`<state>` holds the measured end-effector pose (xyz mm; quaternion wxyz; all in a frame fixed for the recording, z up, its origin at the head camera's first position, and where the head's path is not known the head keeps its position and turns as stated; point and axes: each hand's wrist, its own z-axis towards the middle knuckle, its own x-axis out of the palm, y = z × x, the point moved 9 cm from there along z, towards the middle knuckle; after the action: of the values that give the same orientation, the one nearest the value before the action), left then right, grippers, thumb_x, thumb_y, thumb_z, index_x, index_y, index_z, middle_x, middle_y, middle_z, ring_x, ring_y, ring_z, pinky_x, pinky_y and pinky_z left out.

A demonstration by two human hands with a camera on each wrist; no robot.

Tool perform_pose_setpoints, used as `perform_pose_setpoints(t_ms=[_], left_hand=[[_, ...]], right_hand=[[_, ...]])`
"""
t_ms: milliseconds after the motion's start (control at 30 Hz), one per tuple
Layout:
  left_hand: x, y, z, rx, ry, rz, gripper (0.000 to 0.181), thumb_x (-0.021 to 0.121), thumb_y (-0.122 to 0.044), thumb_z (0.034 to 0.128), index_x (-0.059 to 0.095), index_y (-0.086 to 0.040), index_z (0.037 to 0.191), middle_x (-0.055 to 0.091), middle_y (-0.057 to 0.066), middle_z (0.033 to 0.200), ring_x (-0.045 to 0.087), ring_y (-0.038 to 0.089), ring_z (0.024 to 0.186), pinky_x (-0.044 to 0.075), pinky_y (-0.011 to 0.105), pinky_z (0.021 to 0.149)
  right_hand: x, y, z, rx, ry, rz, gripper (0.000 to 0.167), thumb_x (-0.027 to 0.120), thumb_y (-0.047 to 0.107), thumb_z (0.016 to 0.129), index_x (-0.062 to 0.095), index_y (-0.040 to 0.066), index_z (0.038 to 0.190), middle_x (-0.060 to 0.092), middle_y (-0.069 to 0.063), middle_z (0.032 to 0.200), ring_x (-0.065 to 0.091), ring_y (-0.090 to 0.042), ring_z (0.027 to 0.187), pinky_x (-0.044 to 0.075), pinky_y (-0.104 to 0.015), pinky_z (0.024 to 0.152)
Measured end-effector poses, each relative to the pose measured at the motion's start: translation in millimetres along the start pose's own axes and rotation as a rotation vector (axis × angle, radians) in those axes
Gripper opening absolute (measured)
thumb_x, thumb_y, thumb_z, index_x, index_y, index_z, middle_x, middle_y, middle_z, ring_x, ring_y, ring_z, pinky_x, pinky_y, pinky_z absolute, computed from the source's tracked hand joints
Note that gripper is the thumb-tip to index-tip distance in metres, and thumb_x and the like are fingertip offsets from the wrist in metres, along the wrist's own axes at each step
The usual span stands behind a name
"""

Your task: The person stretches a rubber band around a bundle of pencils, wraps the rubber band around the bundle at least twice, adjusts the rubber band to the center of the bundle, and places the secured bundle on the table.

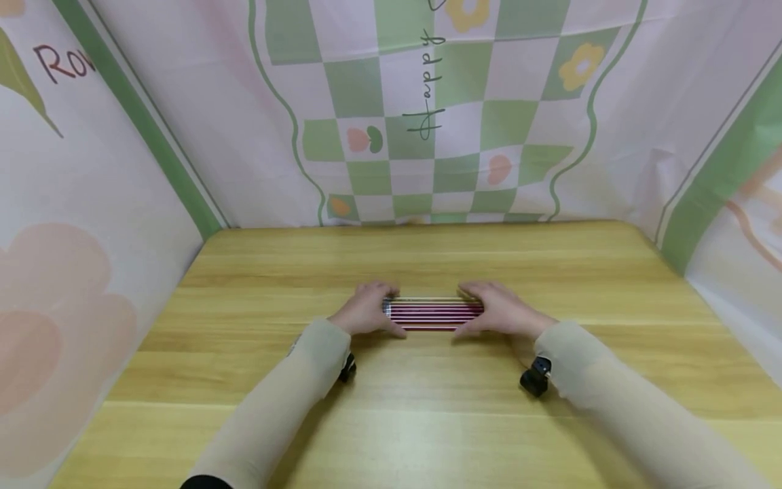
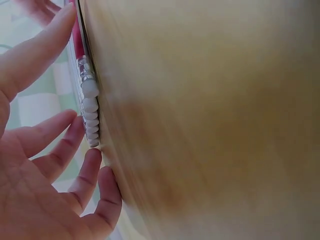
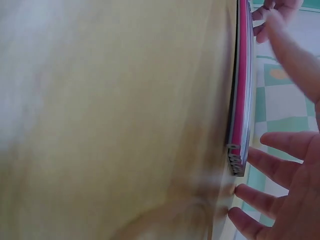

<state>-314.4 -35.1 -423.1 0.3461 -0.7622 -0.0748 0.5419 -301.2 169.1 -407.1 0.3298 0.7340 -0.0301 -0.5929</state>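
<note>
A flat row of pencils, pink, purple and silvery, lies crosswise on the wooden table. White eraser tips and metal ferrules are at its left end. My left hand holds that end, thumb along the near side and fingers about the far side. Around the right end, my right hand has its thumb near and its fingers far. In the right wrist view, its fingers are spread beside the pencils' end, and its blurred thumb looks apart from them. Whether the pencils are wrapped together I cannot tell.
The wooden table reaches back to a cloth backdrop with green and white checks. Cloth walls also stand at the left and right. A small black device hangs under the right wrist, another under the left.
</note>
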Motion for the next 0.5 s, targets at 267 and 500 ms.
perform_pose_setpoints(t_ms=[267,500], left_hand=[[0.4,0.3,0.0,-0.025,0.031,0.001,0.084,0.09,-0.031,0.0703,0.051,-0.01,0.142,0.047,0.009,0.148,0.035,0.032,0.139,0.032,0.051,0.12],[-1.4,-1.6,-2.8,-0.011,0.032,0.004,0.075,0.089,-0.028,0.0728,0.056,-0.011,0.138,0.048,0.009,0.146,0.035,0.033,0.138,0.033,0.052,0.119]], right_hand=[[4.5,-0.9,0.6,0.041,0.006,-0.056,0.098,0.088,0.045,0.069,0.045,0.002,0.146,0.039,-0.025,0.151,0.031,-0.05,0.137,0.024,-0.072,0.11],[5.3,-0.9,4.0,0.029,-0.002,-0.036,0.082,0.087,0.039,0.073,0.054,0.002,0.138,0.045,-0.024,0.144,0.034,-0.048,0.131,0.029,-0.069,0.107]])
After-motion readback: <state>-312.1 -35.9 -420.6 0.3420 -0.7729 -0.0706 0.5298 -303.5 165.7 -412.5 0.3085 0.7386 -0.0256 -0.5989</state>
